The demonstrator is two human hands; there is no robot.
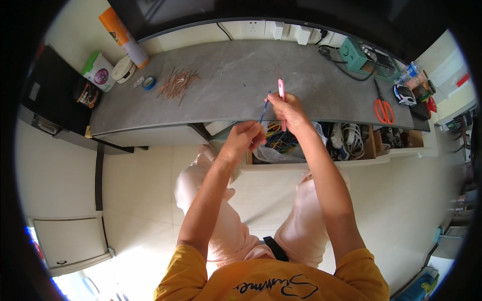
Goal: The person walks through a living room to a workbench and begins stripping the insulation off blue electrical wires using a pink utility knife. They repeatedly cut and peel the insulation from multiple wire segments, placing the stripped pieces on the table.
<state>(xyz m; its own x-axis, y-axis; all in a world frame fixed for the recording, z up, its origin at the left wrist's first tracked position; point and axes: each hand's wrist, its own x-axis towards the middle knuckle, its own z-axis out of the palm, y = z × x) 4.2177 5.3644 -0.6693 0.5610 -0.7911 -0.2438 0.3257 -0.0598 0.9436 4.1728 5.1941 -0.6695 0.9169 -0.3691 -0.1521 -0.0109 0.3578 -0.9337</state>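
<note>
My left hand (246, 137) pinches the lower end of a short blue insulated wire (265, 109) above the open drawer. The wire's upper end sits at the fingers of my right hand (288, 109). That same hand grips a pink utility knife (281, 89), its thin blade pointing away from me over the countertop. Beneath both hands, a clear plastic bag (269, 153) in the drawer holds many coloured wires (280, 143). On the grey countertop, a pile of bare copper wires (179, 84) lies to the left, and a small blue scrap (244, 85) rests near the middle.
Orange-handled scissors (384, 111) and a teal appliance (367, 60) with a black cord occupy the right side. Blue tape (149, 82), a spray can (124, 37) and tubs stand at the left. The pulled-out drawer (312, 165) also holds a coiled white cable (353, 141).
</note>
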